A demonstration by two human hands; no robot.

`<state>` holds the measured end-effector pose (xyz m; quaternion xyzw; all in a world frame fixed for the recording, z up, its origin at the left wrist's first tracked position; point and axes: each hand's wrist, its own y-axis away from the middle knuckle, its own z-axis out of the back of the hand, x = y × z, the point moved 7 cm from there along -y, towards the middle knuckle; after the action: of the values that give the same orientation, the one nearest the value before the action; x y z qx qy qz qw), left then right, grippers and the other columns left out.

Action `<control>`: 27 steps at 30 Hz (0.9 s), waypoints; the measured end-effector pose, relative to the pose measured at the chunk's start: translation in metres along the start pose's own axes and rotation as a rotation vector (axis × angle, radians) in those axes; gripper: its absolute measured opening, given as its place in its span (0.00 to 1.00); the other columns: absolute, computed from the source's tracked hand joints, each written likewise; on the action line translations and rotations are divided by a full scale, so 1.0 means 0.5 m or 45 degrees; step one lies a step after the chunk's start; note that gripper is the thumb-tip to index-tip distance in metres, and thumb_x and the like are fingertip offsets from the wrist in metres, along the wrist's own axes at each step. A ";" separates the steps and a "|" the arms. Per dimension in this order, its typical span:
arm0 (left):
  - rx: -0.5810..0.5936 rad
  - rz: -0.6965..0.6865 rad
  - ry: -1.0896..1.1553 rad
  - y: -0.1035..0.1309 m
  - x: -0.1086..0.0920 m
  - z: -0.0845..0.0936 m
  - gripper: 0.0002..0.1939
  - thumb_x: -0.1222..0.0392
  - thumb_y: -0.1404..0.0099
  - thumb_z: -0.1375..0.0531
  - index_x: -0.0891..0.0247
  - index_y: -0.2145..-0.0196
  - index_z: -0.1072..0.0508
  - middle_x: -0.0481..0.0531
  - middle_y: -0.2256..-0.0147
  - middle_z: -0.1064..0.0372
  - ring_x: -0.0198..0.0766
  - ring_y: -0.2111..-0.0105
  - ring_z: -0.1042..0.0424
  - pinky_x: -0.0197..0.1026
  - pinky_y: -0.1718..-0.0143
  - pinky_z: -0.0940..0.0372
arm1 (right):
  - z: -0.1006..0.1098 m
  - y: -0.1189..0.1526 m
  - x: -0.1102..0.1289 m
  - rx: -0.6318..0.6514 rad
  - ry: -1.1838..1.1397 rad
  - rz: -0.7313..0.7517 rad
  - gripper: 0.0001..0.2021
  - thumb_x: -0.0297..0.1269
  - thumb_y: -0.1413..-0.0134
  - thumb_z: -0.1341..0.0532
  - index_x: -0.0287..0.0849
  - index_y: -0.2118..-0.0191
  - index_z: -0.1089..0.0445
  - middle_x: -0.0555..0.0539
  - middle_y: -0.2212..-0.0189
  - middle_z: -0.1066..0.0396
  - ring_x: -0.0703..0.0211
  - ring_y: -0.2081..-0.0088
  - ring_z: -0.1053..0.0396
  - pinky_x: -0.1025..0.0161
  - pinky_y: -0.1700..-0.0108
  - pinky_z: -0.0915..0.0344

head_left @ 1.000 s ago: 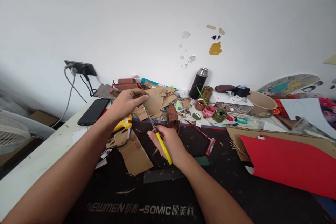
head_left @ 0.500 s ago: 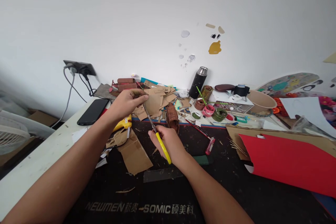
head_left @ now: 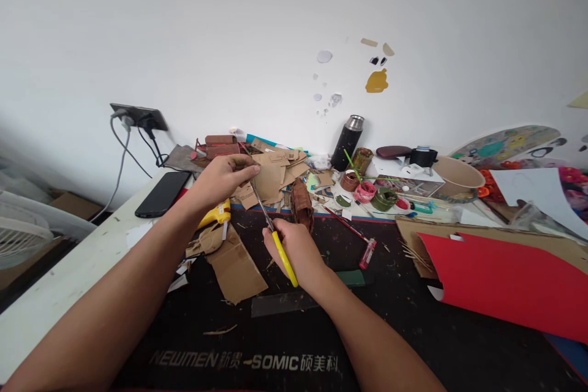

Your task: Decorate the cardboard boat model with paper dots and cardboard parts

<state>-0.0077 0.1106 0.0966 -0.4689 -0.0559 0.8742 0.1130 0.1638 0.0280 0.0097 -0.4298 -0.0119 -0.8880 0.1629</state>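
Yellow-handled scissors (head_left: 285, 258) are gripped in my right hand (head_left: 299, 252), their metal blades pointing up and left. My left hand (head_left: 226, 177) is pinched near the blade tips; what its thumb and fingers hold is too small to make out. Behind both hands lies a pile of brown cardboard pieces (head_left: 269, 177). A rolled brown piece (head_left: 302, 203) is just beyond my right hand. Below my left hand are a yellow glue gun (head_left: 219, 214) and a flat cardboard piece (head_left: 236, 272) on the black mat (head_left: 184, 334).
A black phone (head_left: 162, 195) lies at the left. At the back stand a black thermos (head_left: 348, 142) and open paint jars (head_left: 384, 198). Red paper (head_left: 500, 275) covers the right side. A red-handled tool (head_left: 367, 253) and a clear strip (head_left: 280, 304) lie on the mat.
Both hands hold nearly the same place, with the scissors shifted very slightly. The surroundings look the same.
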 end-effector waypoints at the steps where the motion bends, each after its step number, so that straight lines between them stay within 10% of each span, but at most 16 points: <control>1: 0.003 -0.004 0.000 0.000 0.002 0.000 0.19 0.41 0.34 0.37 0.61 0.66 0.21 0.48 0.73 0.31 0.38 0.72 0.36 0.42 0.69 0.43 | -0.002 0.000 -0.001 -0.020 0.029 0.000 0.12 0.38 0.33 0.37 0.43 0.70 0.28 0.49 0.79 0.29 0.62 0.77 0.34 0.66 0.71 0.45; 27: -0.023 0.031 -0.072 0.007 -0.014 0.015 0.21 0.40 0.36 0.38 0.62 0.63 0.19 0.50 0.71 0.26 0.40 0.72 0.33 0.42 0.70 0.42 | -0.025 0.000 -0.024 0.258 -0.588 -0.081 0.23 0.61 0.42 0.28 0.44 0.59 0.22 0.49 0.73 0.22 0.56 0.70 0.20 0.67 0.70 0.32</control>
<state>-0.0108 0.1053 0.1059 -0.4458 -0.0614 0.8878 0.0966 0.1612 0.0294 -0.0077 -0.6022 -0.1513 -0.7652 0.1701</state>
